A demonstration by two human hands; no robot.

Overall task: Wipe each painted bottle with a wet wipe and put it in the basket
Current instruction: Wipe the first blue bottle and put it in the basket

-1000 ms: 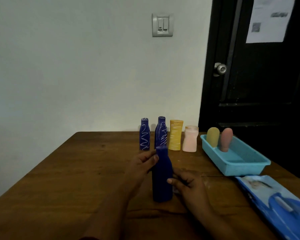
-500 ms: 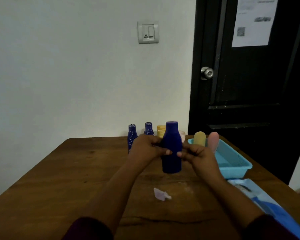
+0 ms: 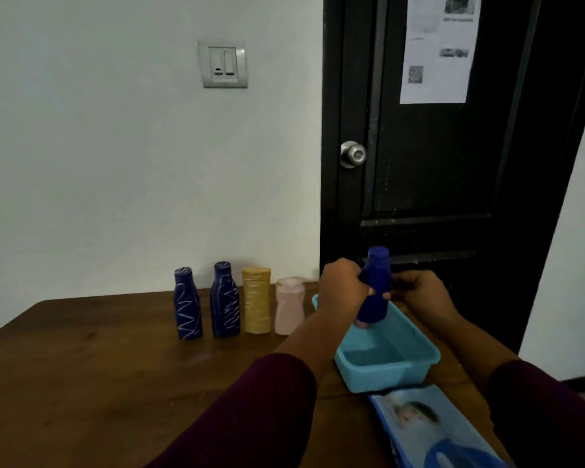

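Blue bottle point(image 3: 376, 282) upright over basket point(image 3: 385, 378), tight in left hand point(image 3: 343, 290) and right hand point(image 3: 419, 293).

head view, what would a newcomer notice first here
The left hand and right hand hold a blue bottle over the basket, centre right. Left of it, four bottles stand in a row by the wall. A black door fills the right background.

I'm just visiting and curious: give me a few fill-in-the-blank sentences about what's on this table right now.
The left hand and right hand hold over the basket a plain bottle, coloured dark ____.
____ other bottles stand in a row on the table.
Between a scribbled blue bottle and the pink bottle stands a ____ one.
Missing words: blue; four; yellow.
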